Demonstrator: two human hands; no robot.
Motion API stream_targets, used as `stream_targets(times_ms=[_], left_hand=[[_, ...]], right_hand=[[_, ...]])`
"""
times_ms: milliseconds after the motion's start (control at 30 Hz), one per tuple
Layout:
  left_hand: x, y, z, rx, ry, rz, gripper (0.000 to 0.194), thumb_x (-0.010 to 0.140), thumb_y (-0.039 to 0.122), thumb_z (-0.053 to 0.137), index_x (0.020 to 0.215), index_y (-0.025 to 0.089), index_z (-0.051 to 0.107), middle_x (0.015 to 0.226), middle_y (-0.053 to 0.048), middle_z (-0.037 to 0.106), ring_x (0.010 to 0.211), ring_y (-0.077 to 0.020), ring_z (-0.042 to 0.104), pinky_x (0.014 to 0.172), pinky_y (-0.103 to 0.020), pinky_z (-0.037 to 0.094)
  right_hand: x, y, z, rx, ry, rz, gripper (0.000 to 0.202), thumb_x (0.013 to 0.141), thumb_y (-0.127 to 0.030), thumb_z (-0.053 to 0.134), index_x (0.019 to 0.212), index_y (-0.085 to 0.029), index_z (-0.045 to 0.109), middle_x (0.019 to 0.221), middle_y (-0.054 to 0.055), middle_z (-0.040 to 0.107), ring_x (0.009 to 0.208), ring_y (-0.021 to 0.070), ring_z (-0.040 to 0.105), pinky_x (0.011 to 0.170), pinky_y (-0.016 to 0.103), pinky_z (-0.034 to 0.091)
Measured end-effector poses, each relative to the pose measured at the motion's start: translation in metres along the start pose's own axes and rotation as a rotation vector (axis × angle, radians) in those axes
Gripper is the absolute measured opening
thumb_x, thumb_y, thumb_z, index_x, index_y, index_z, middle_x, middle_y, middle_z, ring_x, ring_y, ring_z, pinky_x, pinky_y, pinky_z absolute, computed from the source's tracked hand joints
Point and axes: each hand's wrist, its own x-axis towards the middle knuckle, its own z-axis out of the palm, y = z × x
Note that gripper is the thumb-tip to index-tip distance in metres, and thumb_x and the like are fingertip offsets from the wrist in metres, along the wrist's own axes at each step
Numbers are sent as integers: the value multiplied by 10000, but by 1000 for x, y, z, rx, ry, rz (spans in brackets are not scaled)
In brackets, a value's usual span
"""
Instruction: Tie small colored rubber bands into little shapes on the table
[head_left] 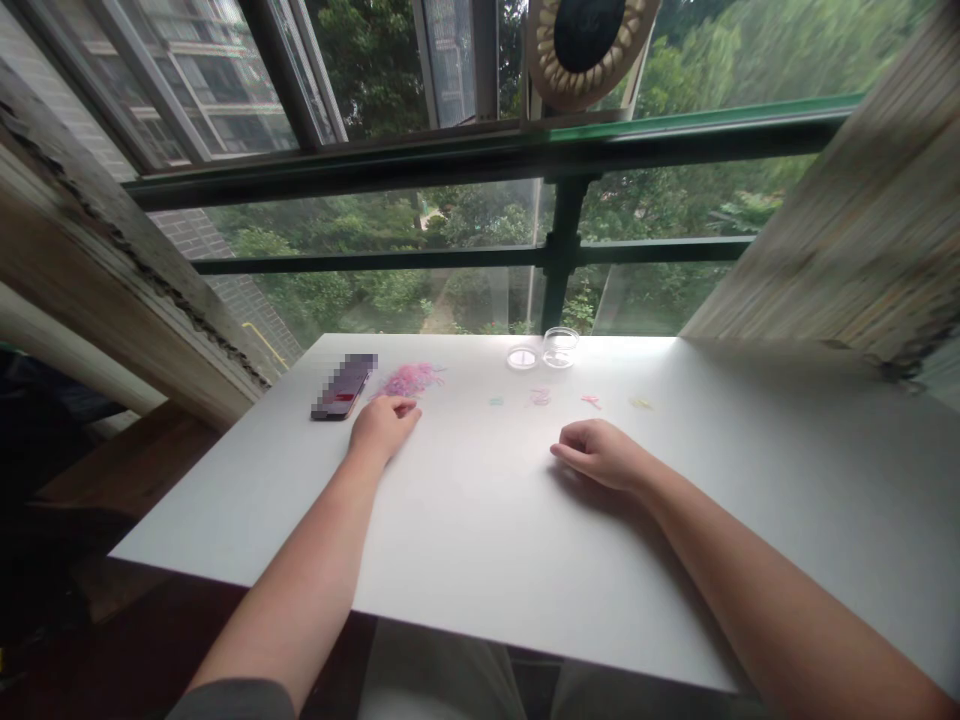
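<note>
My left hand (384,425) rests at the near edge of a loose pile of thin pink and purple pieces (409,378), too small to name surely. Its fingers are bent together; whatever they may pinch is too small to make out. To the right, my right hand (596,452) lies on the table with its fingers curled in, and nothing shows in it. Beyond it is a row of small groups: green pieces (496,401), pink-purple pieces (539,397), reddish-pink pieces (591,401) and yellow pieces (641,403).
A phone (345,387), partly blurred out, lies left of the pile. Near the far edge of the white table (465,530) are a clear round container (560,348) and a shallow clear dish or lid (522,358). A green window railing (480,160) runs behind.
</note>
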Motion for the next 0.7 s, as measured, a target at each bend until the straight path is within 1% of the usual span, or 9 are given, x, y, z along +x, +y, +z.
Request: stream_targets(times_ms=[233, 433, 567, 633, 700], left_hand=[[-2, 7, -4, 35, 2, 31, 246, 708, 381, 552, 796, 206, 702, 835, -58, 699, 755, -219, 612, 676, -292, 445], [0, 4, 3, 106, 21, 93, 224, 745, 346, 498, 750, 186, 654, 787, -78, 666, 750, -222, 591, 681, -296, 431], [-2, 7, 4, 82, 45, 113, 201, 773, 309, 455, 759, 171, 600, 803, -89, 630, 793, -222, 573, 723, -308, 427], [-6, 13, 2, 13, 14, 159, 195, 794, 294, 426, 801, 164, 571, 783, -74, 613, 776, -204, 562, 715, -300, 422], [-12, 25, 2, -75, -79, 242, 194, 816, 289, 393, 837, 167, 542, 727, -42, 590, 705, -179, 543, 665, -285, 409]], right_hand=[[0, 0, 1, 1, 21, -38, 316, 771, -390, 483, 542, -176, 443, 513, -23, 453, 483, 95, 365, 482, 242, 261], [0, 2, 1, -16, 16, -43, 322, 788, -390, 468, 548, -177, 430, 518, -27, 454, 487, 93, 367, 490, 242, 262], [0, 1, 1, -6, 18, -43, 321, 783, -386, 475, 545, -175, 440, 518, -26, 463, 483, 91, 369, 488, 242, 262], [1, -1, 3, -4, 38, -39, 316, 780, -384, 483, 546, -173, 456, 520, -22, 474, 487, 92, 377, 490, 240, 267], [3, -4, 8, 16, 76, -32, 285, 781, -376, 491, 583, -171, 501, 543, -12, 511, 507, 99, 412, 503, 236, 286]])
